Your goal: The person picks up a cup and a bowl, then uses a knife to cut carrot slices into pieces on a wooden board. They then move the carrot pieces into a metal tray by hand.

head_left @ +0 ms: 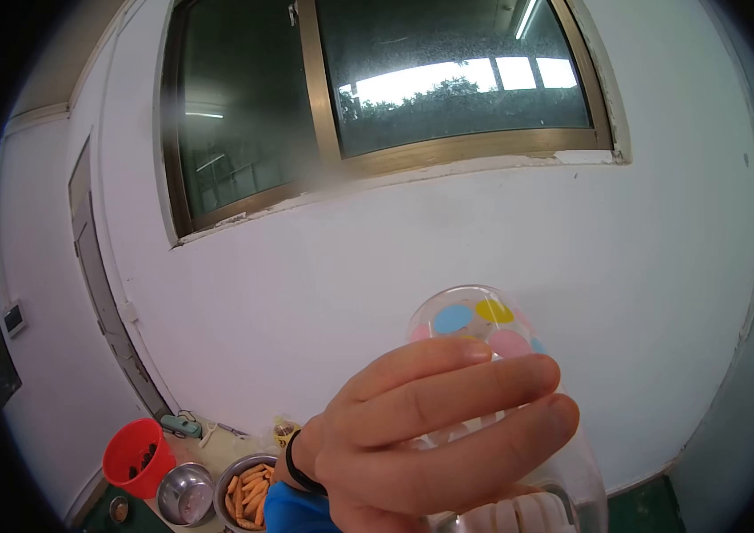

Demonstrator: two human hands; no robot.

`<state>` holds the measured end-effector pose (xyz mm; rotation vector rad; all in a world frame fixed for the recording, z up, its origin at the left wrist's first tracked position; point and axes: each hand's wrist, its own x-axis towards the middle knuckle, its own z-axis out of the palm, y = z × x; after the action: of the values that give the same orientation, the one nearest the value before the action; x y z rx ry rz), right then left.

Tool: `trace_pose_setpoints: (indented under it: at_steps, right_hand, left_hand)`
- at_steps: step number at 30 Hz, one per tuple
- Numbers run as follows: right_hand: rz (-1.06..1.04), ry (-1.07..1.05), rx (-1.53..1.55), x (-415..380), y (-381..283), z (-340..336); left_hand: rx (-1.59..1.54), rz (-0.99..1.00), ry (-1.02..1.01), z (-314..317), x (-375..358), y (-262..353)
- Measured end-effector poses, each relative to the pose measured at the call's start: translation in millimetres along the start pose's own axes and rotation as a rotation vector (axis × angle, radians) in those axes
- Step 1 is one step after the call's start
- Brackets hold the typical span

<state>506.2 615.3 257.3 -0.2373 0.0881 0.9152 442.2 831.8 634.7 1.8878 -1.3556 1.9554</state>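
My left hand, with a black band at the wrist and a blue sleeve, is wrapped round a clear container printed with blue, yellow and pink dots. The container is held up close to the camera, its rounded end pointing up. Pale ribbed pieces show through its lower part. My fingers cover its middle. My right hand is not in view.
At the lower left stand a red bucket with dark items inside, a metal bowl and a bowl of orange, finger-shaped pieces. A green-handled tool lies behind them. A window is set in the white wall ahead.
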Motion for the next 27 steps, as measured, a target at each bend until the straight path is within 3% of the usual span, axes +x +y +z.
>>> trace_pose_setpoints:
  at_steps: [5, 11, 14, 16, 23, 25, 27]
  right_hand:
    - [0.045, -0.044, 0.065, 2, 1, -15]
    - [0.015, 0.063, -0.036, -1, 5, -8]
    - [0.029, -0.051, -0.018, -4, 6, -4]
    - [-0.017, 0.079, -0.096, -8, 11, 10]
    - [-0.034, 0.132, -0.154, -11, 15, 20]
    - [-0.002, 0.012, -0.036, -8, 16, 10]
    - [-0.012, 0.059, -0.033, -7, 19, 7]
  left_hand:
    - [0.0, -0.026, -0.003, -3, 0, 4]
    - [0.024, -0.021, -0.011, -10, 1, 9]
    - [0.034, -0.014, -0.005, -11, 2, 10]
    - [0.032, -0.014, 0.002, -13, 2, 11]
    - [0.056, -0.04, -0.035, -21, 6, 17]
    - [0.038, -0.055, -0.037, -22, 6, 19]
    - [0.058, -0.062, -0.039, -24, 7, 21]
